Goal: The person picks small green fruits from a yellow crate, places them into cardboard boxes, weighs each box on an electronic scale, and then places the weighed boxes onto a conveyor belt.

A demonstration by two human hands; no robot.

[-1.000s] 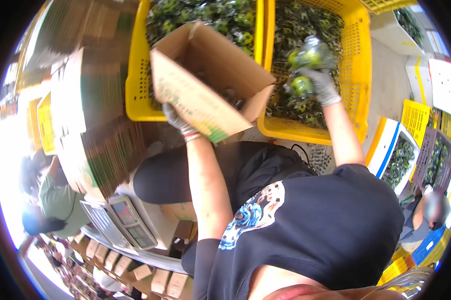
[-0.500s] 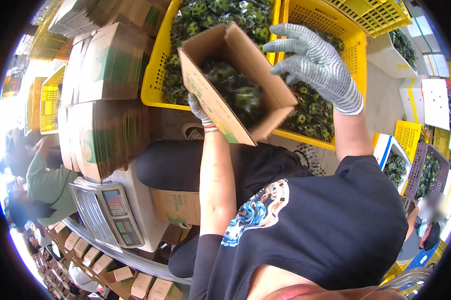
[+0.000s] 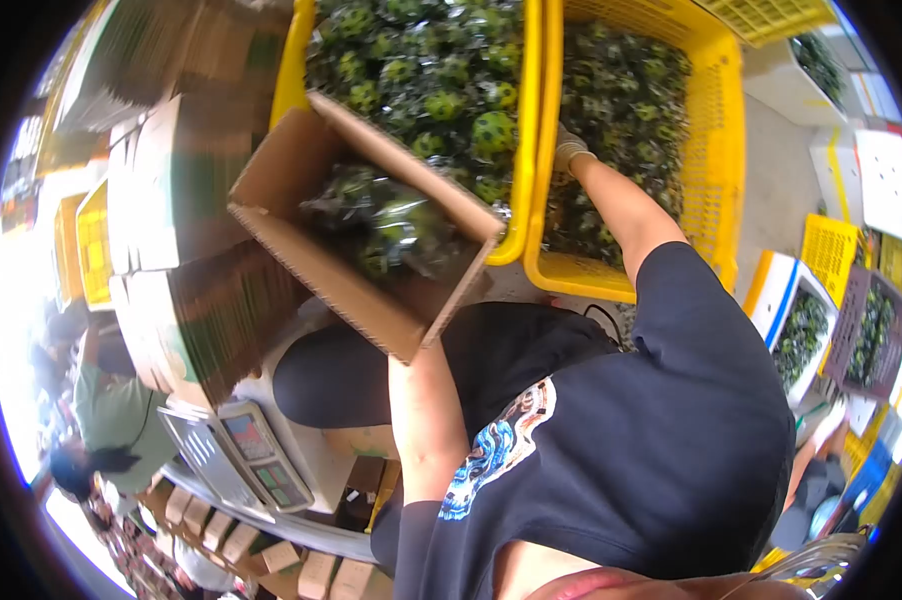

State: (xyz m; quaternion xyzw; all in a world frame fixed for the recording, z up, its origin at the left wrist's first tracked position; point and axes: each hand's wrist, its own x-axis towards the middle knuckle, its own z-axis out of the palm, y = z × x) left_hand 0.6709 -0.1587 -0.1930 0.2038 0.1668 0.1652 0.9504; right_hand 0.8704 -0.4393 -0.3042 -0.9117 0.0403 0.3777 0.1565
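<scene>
A cardboard box (image 3: 341,285), open at the top, tilts in front of me on my left hand, which is hidden beneath it; my left forearm comes up to its near corner. Inside the box lie glossy clear plastic packs of green produce (image 3: 371,215), partly blurred. My right hand (image 3: 571,148), in a grey-striped glove, reaches down into the right yellow crate (image 3: 716,160) beside its inner wall. Only the wrist side of the glove shows; the fingers are hidden. Green packed produce (image 3: 616,110) fills that crate around the hand.
The left yellow crate (image 3: 527,120) holds more green packs, close behind the box. Stacks of flattened cartons (image 3: 211,300) rise at left, near a scale (image 3: 256,450). White foam boxes (image 3: 799,335) stand at right. A person in green (image 3: 121,415) is at far left.
The box has moved left and tilted, so my left hand is no longer seen. My right hand has gone from spread above the crates down into the right crate.
</scene>
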